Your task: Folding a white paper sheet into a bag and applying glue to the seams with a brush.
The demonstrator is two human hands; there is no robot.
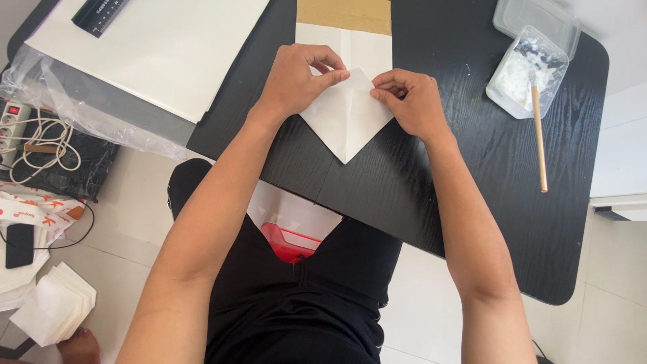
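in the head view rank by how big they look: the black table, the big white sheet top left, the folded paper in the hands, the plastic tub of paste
1. black table
2. big white sheet
3. folded paper
4. plastic tub of paste, though it lies farther from the camera, so its place below the folded paper is unsure.

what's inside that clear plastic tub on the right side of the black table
The clear tub holds a white paste, smeared on its walls. A wooden stick stands in it, its handle leaning out over the black table. The stick's lower end is buried in the paste, so its tip is hidden.
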